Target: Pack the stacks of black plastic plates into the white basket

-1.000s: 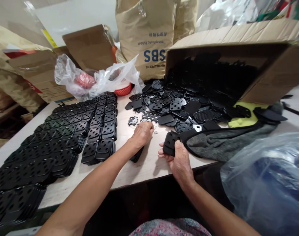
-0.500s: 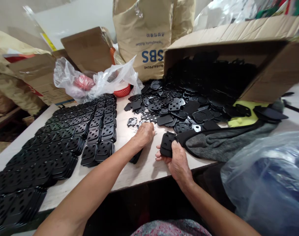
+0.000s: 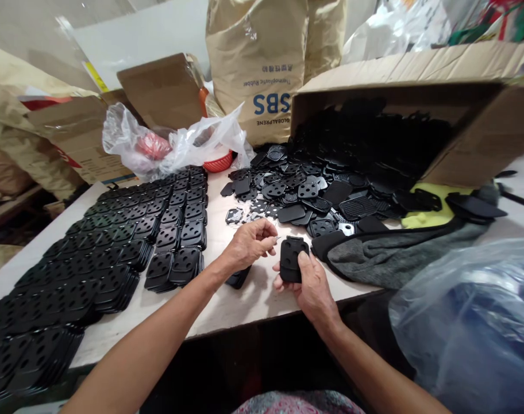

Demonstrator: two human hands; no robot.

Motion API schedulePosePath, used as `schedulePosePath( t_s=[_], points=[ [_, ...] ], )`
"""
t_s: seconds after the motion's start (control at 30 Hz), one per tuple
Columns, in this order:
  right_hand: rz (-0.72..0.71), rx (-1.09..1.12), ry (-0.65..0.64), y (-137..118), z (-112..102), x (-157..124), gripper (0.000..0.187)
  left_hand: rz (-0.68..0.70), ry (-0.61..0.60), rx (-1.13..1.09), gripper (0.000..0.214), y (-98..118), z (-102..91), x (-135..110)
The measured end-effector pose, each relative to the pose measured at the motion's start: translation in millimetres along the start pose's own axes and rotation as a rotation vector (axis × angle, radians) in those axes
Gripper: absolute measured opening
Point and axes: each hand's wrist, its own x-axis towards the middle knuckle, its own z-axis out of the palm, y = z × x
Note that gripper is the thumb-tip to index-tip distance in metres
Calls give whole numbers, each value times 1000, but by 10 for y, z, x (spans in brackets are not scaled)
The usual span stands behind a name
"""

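Observation:
My right hand (image 3: 308, 283) grips a black square plastic plate with round holes (image 3: 292, 256), held upright over the table's front edge. My left hand (image 3: 250, 244) is pinched on a tiny metal piece (image 3: 277, 238), its tip close to the plate's left side. Small metal pieces (image 3: 253, 217) lie scattered on the table just beyond my left hand. A few black plates (image 3: 238, 277) lie on the table under my left wrist.
Rows of stacked black plates (image 3: 115, 247) cover the table's left half. A tipped cardboard box (image 3: 417, 109) spills loose black plates (image 3: 313, 190) at the right. A grey cloth (image 3: 395, 253), a clear bag with a red basket (image 3: 180, 144), paper sacks (image 3: 257, 63) and a plastic bag (image 3: 469, 322) surround.
My left hand lifted off the table with a small metal piece and turned toward the plate. My right hand shifted the plate slightly left and turned it upright.

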Motion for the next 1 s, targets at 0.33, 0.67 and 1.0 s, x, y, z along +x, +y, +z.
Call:
schedulePosePath(
  t_s=[0.33,0.67,1.0],
  points=[
    [-1,-89,-58,6,-23,-15,43,41,16,-73,6,-13,56,-42],
    [-34,-235,-114,-8,5,-9,47,247,147,484,19,70,7,-119],
    [-74,-333,-143,5,-8,-59,45,253,219,539,18,90,69,-232]
  ],
)
